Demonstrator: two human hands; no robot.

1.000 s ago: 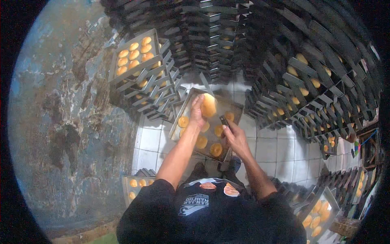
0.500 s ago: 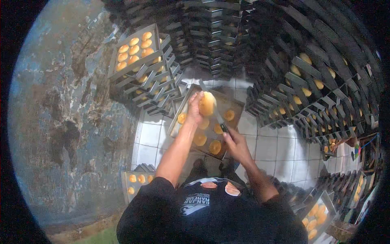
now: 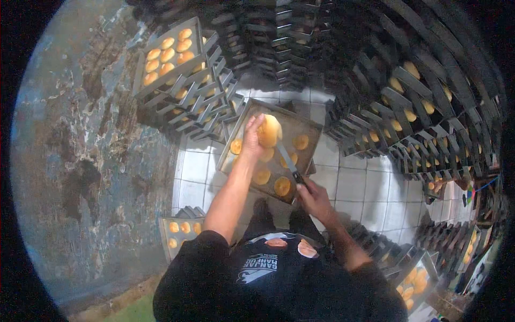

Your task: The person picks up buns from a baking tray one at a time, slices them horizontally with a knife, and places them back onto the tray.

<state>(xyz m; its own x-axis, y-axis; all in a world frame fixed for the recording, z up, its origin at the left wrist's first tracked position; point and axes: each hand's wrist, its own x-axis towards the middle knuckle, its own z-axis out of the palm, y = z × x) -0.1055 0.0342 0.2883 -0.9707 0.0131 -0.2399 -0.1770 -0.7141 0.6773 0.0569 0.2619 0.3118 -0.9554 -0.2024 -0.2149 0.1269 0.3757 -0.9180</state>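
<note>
A golden round bun [image 3: 270, 131] is gripped in my left hand [image 3: 252, 137], fingers wrapped round its left side, above a metal tray [image 3: 307, 115]. My right hand [image 3: 314, 197] holds a knife [image 3: 288, 161] by its black handle; the blade points up and left, its tip against or just behind the bun's lower right edge. Several flat golden bun pieces lie on the tray, among them one [image 3: 282, 186] near its front corner and one [image 3: 300, 141] at the right.
Left of the tray rises a crosswise stack of trays with buns [image 3: 167, 55]. Taller tray stacks [image 3: 413, 115] line the back and right. A lower stack [image 3: 179, 234] stands at the lower left, another tray of buns [image 3: 416, 282] at the lower right. A worn wall [image 3: 91, 161] runs along the left.
The knife has moved down and towards me, its blade now lower beside the bun. My left hand and the bun have shifted slightly left and up.
</note>
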